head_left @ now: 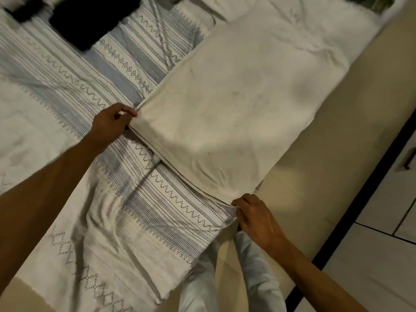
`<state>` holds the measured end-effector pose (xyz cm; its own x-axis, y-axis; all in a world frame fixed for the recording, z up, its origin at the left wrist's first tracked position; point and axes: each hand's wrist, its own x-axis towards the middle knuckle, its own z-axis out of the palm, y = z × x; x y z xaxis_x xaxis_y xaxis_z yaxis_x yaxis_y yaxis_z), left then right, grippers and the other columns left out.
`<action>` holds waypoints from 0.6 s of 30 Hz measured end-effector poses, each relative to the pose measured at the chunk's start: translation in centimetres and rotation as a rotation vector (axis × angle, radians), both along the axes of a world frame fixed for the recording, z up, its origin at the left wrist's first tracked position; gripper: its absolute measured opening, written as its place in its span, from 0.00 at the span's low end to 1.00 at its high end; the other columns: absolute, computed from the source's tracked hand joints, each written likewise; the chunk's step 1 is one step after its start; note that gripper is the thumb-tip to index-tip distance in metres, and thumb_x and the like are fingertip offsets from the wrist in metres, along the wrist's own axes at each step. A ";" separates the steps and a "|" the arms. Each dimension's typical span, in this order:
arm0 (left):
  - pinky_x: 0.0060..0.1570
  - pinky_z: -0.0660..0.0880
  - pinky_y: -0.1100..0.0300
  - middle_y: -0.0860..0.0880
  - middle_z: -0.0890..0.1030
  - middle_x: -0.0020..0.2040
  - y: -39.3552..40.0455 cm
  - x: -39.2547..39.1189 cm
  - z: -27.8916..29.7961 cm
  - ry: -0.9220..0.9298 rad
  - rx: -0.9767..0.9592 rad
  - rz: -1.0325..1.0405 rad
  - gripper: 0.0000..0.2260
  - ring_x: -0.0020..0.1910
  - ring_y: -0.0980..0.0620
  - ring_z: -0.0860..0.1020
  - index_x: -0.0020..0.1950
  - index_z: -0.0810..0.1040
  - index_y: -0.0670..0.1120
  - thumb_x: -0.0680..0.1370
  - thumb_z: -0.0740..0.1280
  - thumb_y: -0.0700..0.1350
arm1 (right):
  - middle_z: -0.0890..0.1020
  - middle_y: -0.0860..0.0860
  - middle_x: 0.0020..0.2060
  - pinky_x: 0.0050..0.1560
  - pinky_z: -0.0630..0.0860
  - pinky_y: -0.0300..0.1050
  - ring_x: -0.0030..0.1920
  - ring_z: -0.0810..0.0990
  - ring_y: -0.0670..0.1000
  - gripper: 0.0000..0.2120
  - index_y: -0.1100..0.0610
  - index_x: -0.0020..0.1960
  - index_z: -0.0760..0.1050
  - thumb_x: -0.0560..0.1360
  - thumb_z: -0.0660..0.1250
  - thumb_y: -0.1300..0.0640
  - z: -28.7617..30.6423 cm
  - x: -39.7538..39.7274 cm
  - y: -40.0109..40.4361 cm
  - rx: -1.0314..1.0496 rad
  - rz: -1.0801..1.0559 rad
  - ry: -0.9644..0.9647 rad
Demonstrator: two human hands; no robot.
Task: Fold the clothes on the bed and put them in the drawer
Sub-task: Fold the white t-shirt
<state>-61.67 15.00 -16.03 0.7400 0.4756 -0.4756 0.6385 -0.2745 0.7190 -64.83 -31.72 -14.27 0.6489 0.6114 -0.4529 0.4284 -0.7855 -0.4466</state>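
A cream cloth [236, 104] lies spread flat on the bed [315, 176], folded over so that layered edges show along its near side. It stretches from the middle of the scene away toward the far right, where it bunches into wrinkles. The left hand [110, 124] pinches the cloth's left near corner between thumb and fingertips, knuckles up, the arm reaching in from the near left. The right hand [254, 212] pinches the other near corner, close to the bed's right edge, fingers curled down onto the hem. Between the two hands the near edge of the cloth sags in a shallow curve, lifted slightly off what lies under it. Beneath it and out to the left runs a patterned sheet [90, 109], white and blue-grey with zigzag and diamond bands, rumpled near the person. At the far left, two dark garments [90, 21] rest on that sheet, well apart from the cream cloth. A thin white cord [162, 39] trails across the sheet just beside them. The person's pale trousers [225, 278] show at the near edge, against the bed's side. To the right is a tiled floor [371, 266] with dark joints.
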 end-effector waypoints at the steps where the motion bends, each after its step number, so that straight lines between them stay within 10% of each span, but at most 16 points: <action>1: 0.49 0.84 0.55 0.43 0.86 0.54 0.0 0.4 0.8 -0.006 0.004 -0.038 0.08 0.42 0.51 0.84 0.54 0.85 0.51 0.82 0.67 0.42 | 0.82 0.52 0.53 0.55 0.76 0.53 0.55 0.80 0.55 0.11 0.57 0.60 0.83 0.80 0.67 0.63 0.6 0.4 0.0 0.081 -0.113 0.004; 6: 0.65 0.78 0.47 0.48 0.86 0.57 0.8 3.3 5.3 -0.002 -0.051 -0.183 0.12 0.57 0.46 0.82 0.55 0.88 0.52 0.80 0.66 0.40 | 0.86 0.45 0.45 0.47 0.79 0.43 0.46 0.84 0.48 0.03 0.53 0.52 0.81 0.82 0.69 0.55 4.3 3.4 0.2 0.404 -0.640 0.158; 10: 0.57 0.78 0.49 0.46 0.87 0.52 1.7 6.3 8.4 0.035 0.173 -0.407 0.17 0.49 0.45 0.83 0.54 0.87 0.55 0.74 0.75 0.34 | 0.82 0.46 0.41 0.44 0.75 0.35 0.42 0.79 0.43 0.06 0.52 0.49 0.77 0.84 0.66 0.58 6.4 7.0 0.2 0.618 -0.897 0.194; 18: 0.51 0.76 0.57 0.43 0.81 0.49 1.7 16.4 10.1 -0.252 0.585 -0.455 0.10 0.48 0.44 0.80 0.52 0.89 0.46 0.71 0.81 0.38 | 0.84 0.47 0.46 0.50 0.81 0.49 0.46 0.82 0.47 0.04 0.48 0.55 0.78 0.85 0.65 0.55 6.9 16.4 -1.1 0.709 -1.034 -0.029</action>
<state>-45.32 16.67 -5.91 0.9746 0.2215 -0.0327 0.2092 -0.8489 0.4853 -48.47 -32.78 -7.39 0.9737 -0.0863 -0.2109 -0.2278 -0.3503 -0.9085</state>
